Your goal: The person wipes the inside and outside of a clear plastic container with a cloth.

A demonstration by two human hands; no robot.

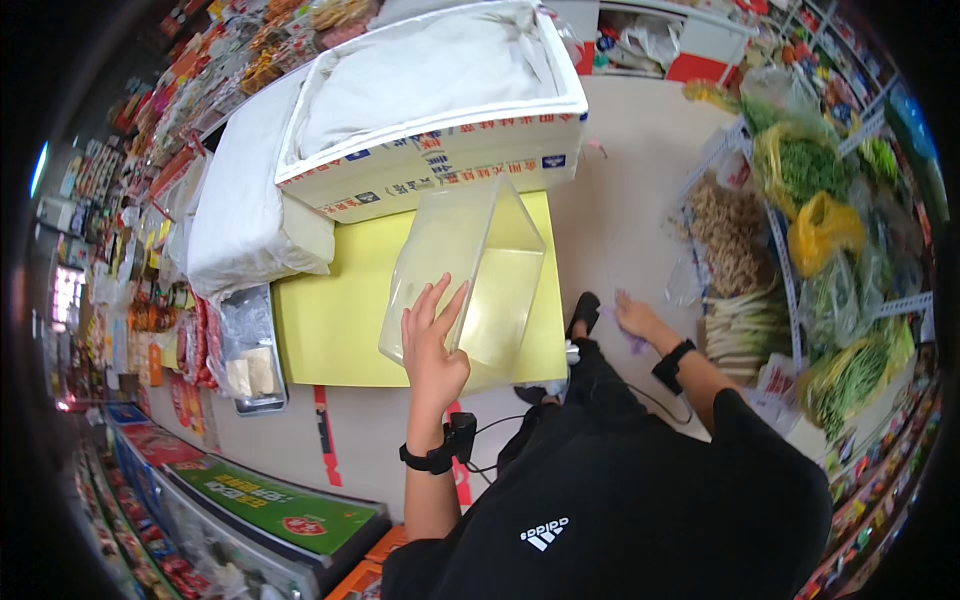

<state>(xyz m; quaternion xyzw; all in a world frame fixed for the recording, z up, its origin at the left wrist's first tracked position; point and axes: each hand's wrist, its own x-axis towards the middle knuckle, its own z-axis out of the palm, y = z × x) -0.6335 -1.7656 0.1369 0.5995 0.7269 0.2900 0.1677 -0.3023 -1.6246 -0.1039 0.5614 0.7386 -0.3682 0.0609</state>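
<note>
A clear plastic bin (501,277) stands tilted on the yellow tabletop (341,322), its open side facing right. My left hand (435,345) holds the bin by its near edge, fingers spread against the outer wall; where the thumb presses is hard to make out. Down at my right side, away from the table, my right hand (636,315) grips a purple cloth (637,345), which hangs partly below the fingers. Behind the bin is a white foam box (450,165) with printed sides and a white cloth (427,71) covering its contents.
A second cloth-covered foam box (247,202) sits at the table's left. Next to the table, a metal tray (262,401) holds pale tofu-like blocks (251,373). Vegetable racks (780,240) stand at right; a chest freezer (262,495) is at lower left. Cables run near my legs.
</note>
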